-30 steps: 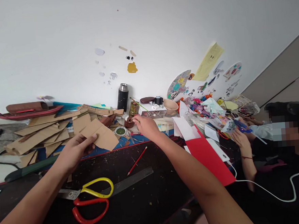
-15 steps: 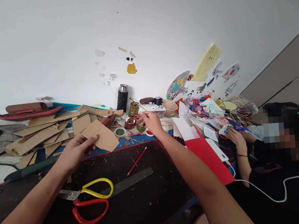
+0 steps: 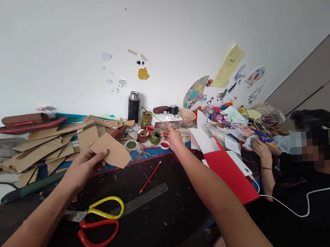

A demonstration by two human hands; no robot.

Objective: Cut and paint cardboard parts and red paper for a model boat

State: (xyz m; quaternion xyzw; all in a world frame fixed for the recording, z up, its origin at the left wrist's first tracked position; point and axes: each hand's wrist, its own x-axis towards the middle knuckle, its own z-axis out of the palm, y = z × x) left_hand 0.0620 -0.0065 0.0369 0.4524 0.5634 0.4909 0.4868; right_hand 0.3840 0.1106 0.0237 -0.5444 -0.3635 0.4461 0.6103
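My left hand [image 3: 90, 162] pinches a flat piece of brown cardboard [image 3: 113, 151] by its left edge, above the dark table. Further right, my right hand [image 3: 172, 137] reaches to the back of the table, its fingers closed beside the small paint jars. What those fingers hold is too small to make out. Just left of them is an open jar of green paint [image 3: 155, 137], with a brown jar [image 3: 143, 135] next to it. A small red paint lid [image 3: 164, 145] lies below my right fingers, and a green lid [image 3: 131, 144] is further left.
Yellow-and-red scissors [image 3: 100, 222], a ruler [image 3: 147, 199] and a red pencil [image 3: 150, 177] lie in front. Cardboard strips [image 3: 42, 145] are piled at left. A black flask [image 3: 133, 107] stands behind. Red card [image 3: 230, 175] lies at right, near another person's hand [image 3: 262, 150].
My right hand has moved right, off the green jar, which now shows its open top. My left hand still holds the cardboard. The view has shifted slightly.
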